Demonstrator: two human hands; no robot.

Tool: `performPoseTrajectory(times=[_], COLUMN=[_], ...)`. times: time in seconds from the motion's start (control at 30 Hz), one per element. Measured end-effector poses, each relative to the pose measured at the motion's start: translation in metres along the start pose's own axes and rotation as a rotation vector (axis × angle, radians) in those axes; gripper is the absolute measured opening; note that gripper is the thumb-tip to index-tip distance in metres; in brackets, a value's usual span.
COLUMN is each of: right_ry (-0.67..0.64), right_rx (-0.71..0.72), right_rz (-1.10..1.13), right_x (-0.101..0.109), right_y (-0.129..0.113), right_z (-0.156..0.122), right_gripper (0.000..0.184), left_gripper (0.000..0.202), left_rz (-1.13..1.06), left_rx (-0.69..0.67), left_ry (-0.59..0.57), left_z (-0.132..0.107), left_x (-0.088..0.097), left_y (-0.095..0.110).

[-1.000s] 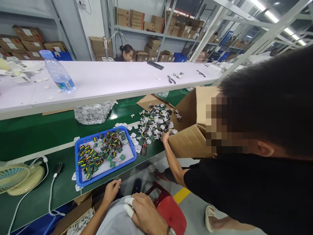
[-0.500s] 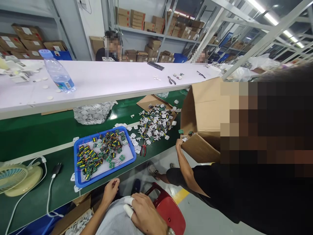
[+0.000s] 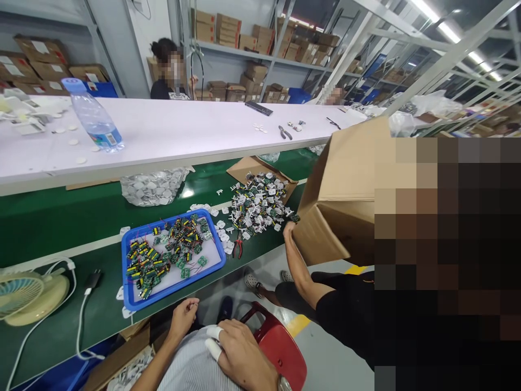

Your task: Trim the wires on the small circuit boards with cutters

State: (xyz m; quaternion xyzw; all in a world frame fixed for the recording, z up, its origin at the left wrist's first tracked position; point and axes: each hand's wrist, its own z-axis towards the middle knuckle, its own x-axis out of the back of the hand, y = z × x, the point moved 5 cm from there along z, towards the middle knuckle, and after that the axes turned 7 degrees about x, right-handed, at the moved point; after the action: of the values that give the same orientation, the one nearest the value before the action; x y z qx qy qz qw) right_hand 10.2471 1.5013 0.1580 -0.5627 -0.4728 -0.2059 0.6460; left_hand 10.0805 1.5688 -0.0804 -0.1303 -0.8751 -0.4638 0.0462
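My left hand hovers off the table's front edge with its fingers curled in, and no object shows in it. The nearest thing to it is a blue tray on the table, loaded with small green circuit boards that carry yellow-and-black parts and thin wires. Spread over the striped shirt at my lap, my right hand holds nothing. White covers sit on two of its fingertips.
A co-worker's hand holds a tilted cardboard box beside a heap of boards and white plastic pieces. Red-handled pliers lie right of the tray. A red chair, a fan and a raised white shelf surround me.
The co-worker's cardboard box has tipped further, its opening turned toward the heap, and the gripping hand has shifted left. The person across the shelf leans left. My hands stay put.
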Motion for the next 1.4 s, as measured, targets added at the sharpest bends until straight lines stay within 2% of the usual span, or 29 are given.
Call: performPoseTrajectory(times=[0.23, 0.63, 0.97, 1.4], right_ry=[-0.041, -0.029, -0.051, -0.020], right_rx=[-0.007, -0.012, -0.032, -0.044], right_rz=[-0.015, -0.024, -0.022, -0.033], right_x=[0.000, -0.008, 0.001, -0.006], right_y=[-0.002, -0.001, -0.010, -0.012], right_z=[0.001, -0.005, -0.002, -0.003], right_gripper=[0.008, 0.007, 0.015, 0.018], left_gripper=[0.077, 0.072, 0.077, 0.074], left_rz=[-0.061, -0.063, -0.049, -0.020], left_rx=[0.023, 0.018, 0.025, 0.016], left_ry=[-0.069, -0.077, -0.089, -0.117], left_z=[-0.004, -0.004, -0.006, -0.003], left_x=[-0.005, -0.003, 0.001, 0.001], left_y=[0.002, -0.002, -0.005, -0.001])
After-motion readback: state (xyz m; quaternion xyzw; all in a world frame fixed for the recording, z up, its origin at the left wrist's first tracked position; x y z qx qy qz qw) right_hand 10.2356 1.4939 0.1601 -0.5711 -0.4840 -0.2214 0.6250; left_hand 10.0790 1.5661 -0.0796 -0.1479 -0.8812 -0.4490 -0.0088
